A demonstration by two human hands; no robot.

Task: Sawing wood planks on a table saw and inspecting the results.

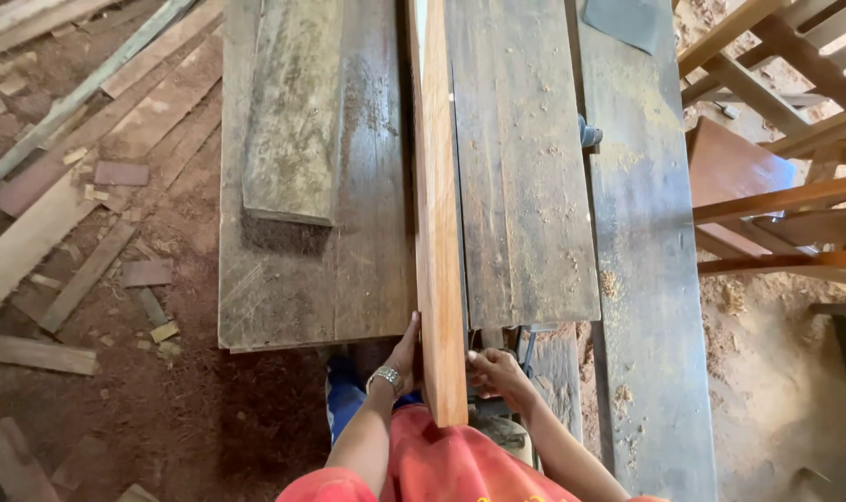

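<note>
Right now both my hands are on the near end of 1 long reddish plank, low centre of the frame, just above my red shirt. My left hand, with a metal wristwatch, lies flat against the plank's left face, fingers pointing up-frame. My right hand curls against the right face near the bottom corner. So the plank is clamped between 2 palms, both equally near, touching. Plank stands on edge, long axis running straight away from me, bottom centre to top centre of the frame. It sits in the gap between 2 dark worn table slabs: left slab and right slab. A loose grey board lies on the left slab, upper left of centre. Sawdust-covered bench board runs along right of centre. Further out: offcuts on the dirt floor at left, wooden chair frames upper right.
</note>
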